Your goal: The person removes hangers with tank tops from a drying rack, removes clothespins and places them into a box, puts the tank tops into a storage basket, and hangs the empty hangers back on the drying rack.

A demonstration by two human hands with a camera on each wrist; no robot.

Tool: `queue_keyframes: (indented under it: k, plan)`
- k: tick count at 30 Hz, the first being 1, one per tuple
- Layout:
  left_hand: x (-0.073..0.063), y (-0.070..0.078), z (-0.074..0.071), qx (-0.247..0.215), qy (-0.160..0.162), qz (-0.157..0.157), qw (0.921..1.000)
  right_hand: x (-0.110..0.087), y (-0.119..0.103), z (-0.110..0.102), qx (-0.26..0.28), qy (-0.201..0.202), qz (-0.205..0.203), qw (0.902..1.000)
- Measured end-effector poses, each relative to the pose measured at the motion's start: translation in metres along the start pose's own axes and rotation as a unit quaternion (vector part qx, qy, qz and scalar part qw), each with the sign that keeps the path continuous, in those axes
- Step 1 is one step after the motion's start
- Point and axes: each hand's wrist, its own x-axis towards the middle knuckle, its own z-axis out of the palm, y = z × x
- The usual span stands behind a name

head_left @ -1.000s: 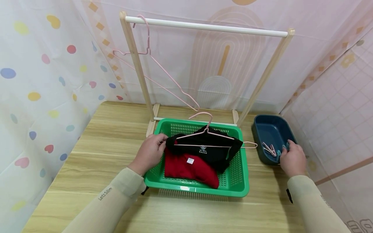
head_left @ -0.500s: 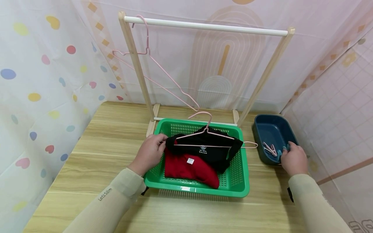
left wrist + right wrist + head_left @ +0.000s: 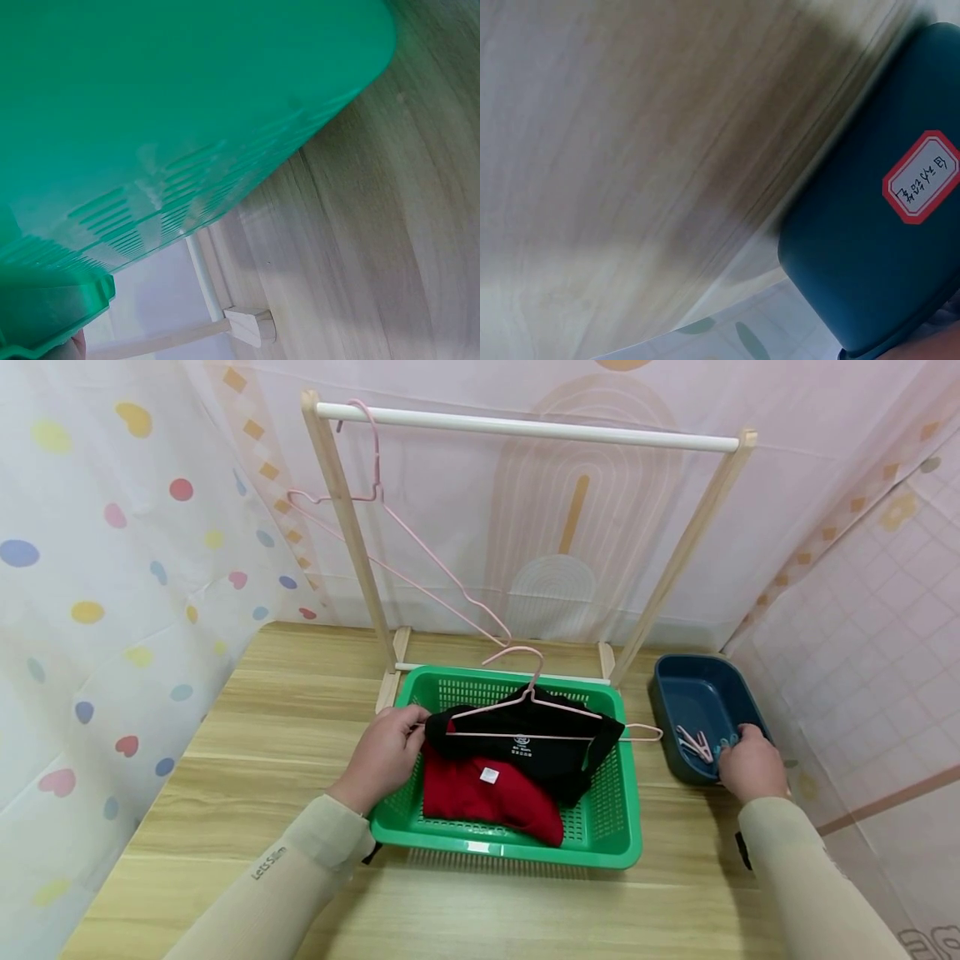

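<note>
My left hand [image 3: 381, 756] pinches the left end of a pink hanger [image 3: 542, 670] at the side of the green basket [image 3: 626, 810]. A black garment [image 3: 551, 756] with white print hangs on this hanger, and the hanger's right end sticks out past it. Below it in the basket lies a red garment [image 3: 491, 797] with a white tag. My right hand [image 3: 752, 764] reaches over the near right rim of a dark blue box [image 3: 663, 735], fingers curled down inside. Teal clothespins [image 3: 724, 744] show at its fingertips; whether they are gripped is hidden. Pale pink clothespins [image 3: 694, 743] lie beside them.
Behind the basket stands a wooden rack with a white rail [image 3: 525, 427]. Another pink hanger [image 3: 377, 468] hangs at the rail's left end. The box's outer side carries a red-bordered label [image 3: 922, 178]. Patterned curtains [image 3: 885, 635] close in the table [image 3: 247, 727].
My right hand has shifted slightly within the box, its fingers now covering more of the teal clothespins. My left hand, the hanger and the basket stay in place.
</note>
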Motion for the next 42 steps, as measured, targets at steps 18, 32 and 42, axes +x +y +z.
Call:
queue_keyframes:
  k: [18, 32, 42]
  plan:
    - [-0.001, -0.001, 0.000, 0.001, 0.003, 0.002, 1.0000, 0.004, -0.002, -0.006, -0.058, -0.053, -0.025, 0.9966]
    - [-0.001, -0.001, 0.001, 0.004, 0.005, 0.006, 1.0000, 0.009, 0.000, -0.006, -0.072, -0.076, -0.030, 0.9940]
    - [0.000, -0.001, 0.000, 0.002, 0.001, 0.002, 1.0000, 0.011, 0.000, -0.005, -0.078, -0.079, -0.026, 0.9935]
